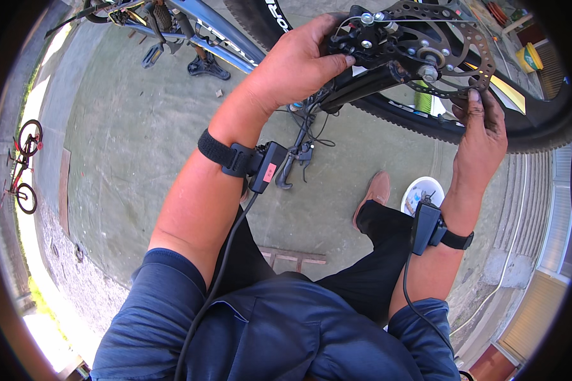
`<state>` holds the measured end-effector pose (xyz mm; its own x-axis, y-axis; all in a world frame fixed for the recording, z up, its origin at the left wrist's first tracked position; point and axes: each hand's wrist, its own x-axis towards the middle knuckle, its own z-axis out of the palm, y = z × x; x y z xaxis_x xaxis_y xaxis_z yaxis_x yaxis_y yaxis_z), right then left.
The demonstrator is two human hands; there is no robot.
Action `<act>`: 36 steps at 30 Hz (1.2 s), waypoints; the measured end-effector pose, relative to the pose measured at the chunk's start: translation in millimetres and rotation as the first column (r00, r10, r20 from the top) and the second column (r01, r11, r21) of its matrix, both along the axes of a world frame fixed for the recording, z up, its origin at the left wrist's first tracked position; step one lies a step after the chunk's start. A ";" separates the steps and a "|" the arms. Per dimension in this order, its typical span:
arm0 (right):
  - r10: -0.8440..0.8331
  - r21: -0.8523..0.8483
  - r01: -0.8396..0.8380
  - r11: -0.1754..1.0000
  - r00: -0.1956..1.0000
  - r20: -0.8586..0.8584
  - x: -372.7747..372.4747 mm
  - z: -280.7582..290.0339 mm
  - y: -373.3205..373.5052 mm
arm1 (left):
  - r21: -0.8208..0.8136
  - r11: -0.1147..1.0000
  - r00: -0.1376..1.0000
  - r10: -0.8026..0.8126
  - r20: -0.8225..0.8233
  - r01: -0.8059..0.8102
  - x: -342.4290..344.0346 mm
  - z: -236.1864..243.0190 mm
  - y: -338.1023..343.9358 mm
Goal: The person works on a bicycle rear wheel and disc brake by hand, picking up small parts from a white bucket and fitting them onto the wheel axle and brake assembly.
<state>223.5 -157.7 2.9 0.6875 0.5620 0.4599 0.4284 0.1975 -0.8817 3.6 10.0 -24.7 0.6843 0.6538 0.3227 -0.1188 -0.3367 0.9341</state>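
My left hand (292,63) is closed on the black brake caliper (361,41) at the top of a black fork leg (381,81). Beside the caliper a perforated steel disc rotor (482,52) sits on the hub with an axle nut (429,73). My right hand (483,130) has fingertips pressed on the rotor's lower edge, its other fingers partly hidden. The black-tyred wheel (537,124) lies behind them. Below, the handlebar (283,174) hangs with tangled cables and brake levers. A blue bicycle frame (219,35) runs across the upper left, with a pedal (151,56).
A white bucket (421,184) is beside my shoe (376,187). A red bicycle (20,179) stands at the far left. A green broom (424,98) and yellow pail (526,58) show behind the wheel. Concrete steps (515,209) line the right; a rusty metal frame (292,257) lies between my legs.
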 end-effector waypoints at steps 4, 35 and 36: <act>0.015 -0.002 -0.015 1.000 1.000 0.000 1.1 -1.6 -0.1 | 0.019 1.000 1.000 0.001 -0.007 -0.001 -0.7 0.1 -0.5; -0.529 -0.776 0.182 0.604 0.820 -0.219 136.8 -212.0 -366.6 | -0.258 0.885 0.895 0.293 -0.337 -0.387 -54.1 -52.3 -31.2; -0.526 -0.817 0.116 0.565 0.813 -0.248 131.0 -230.5 -367.9 | -0.283 0.854 0.864 0.309 -0.397 -0.435 -57.0 -58.8 -41.2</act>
<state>354.5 -525.6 -227.6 0.8867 0.2480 -0.3902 -0.1311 -0.6744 -0.7266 -53.4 -31.2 -83.5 0.3880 0.9048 -0.1752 0.2790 0.0659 0.9580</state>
